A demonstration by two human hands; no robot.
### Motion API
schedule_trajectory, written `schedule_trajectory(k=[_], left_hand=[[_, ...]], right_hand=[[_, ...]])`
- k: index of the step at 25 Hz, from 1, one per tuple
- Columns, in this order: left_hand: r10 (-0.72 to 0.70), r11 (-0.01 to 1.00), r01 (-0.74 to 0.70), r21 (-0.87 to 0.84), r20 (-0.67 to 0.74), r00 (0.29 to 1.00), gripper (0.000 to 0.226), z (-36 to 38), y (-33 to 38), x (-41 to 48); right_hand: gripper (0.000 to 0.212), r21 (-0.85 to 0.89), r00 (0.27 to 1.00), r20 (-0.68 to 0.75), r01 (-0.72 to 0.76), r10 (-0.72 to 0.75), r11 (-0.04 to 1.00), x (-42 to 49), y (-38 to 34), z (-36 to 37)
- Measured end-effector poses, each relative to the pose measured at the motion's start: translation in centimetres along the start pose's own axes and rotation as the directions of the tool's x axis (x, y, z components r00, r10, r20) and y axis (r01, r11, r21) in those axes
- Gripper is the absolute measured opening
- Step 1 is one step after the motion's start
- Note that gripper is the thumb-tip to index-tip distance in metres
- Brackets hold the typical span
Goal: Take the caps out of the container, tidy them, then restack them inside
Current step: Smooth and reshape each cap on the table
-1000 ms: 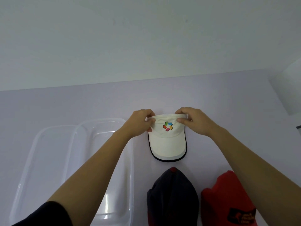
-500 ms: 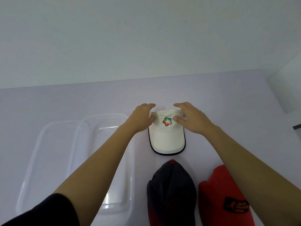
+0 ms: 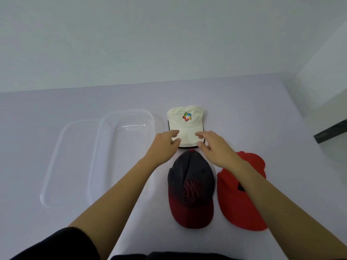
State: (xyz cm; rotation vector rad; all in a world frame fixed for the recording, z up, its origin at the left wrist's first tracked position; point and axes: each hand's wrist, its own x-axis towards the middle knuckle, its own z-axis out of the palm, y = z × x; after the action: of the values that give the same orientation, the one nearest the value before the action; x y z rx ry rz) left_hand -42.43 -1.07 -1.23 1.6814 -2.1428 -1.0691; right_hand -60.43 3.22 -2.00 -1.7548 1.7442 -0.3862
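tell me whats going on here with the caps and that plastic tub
A person is tidying caps on a table. The left hand and right hand both touch the brim of a white cap that lies flat. Nearer the person lie a dark cap with a red brim and a red cap, side by side. The clear container sits to the left with no caps in it, so restacking has not begun.

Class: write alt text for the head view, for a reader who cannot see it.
Left hand and right hand touch the brim of a white cap on a table. A dark cap and red cap lie nearer; an empty clear container sits left.
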Motion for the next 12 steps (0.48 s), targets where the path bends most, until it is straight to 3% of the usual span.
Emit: schedule_trajectory(k=[2,4,5,10,12], left_hand=[[-0.175,0.984,0.175,0.018,0.021,0.984,0.04,1.4,-0.5,-1.4],[-0.321,0.947,0.318,0.042,0.174,0.931,0.049,3.0,-1.0,-2.8],[-0.324,0.946,0.321,0.053,0.239,0.916,0.051,3.8,-1.3,-3.3],[-0.196,0.979,0.171,0.115,0.273,0.942,0.031,4.8,-1.8,-3.2],[-0.188,0.981,0.169,0.092,0.263,0.946,0.029,4.4,-1.7,-3.0]], right_hand=[[0.05,0.02,0.973,0.135,-0.191,0.187,0.981,-1.6,-0.1,1.1],[0.059,0.045,0.882,0.28,-0.405,0.378,0.913,-2.7,-0.2,2.7],[0.06,0.054,0.847,0.312,-0.467,0.43,0.883,-3.1,0.0,3.6],[0.032,-0.027,0.921,0.123,-0.37,0.371,0.929,-2.9,1.2,5.3],[0.025,0.045,0.945,0.096,-0.318,0.312,0.947,-2.9,1.1,5.2]])
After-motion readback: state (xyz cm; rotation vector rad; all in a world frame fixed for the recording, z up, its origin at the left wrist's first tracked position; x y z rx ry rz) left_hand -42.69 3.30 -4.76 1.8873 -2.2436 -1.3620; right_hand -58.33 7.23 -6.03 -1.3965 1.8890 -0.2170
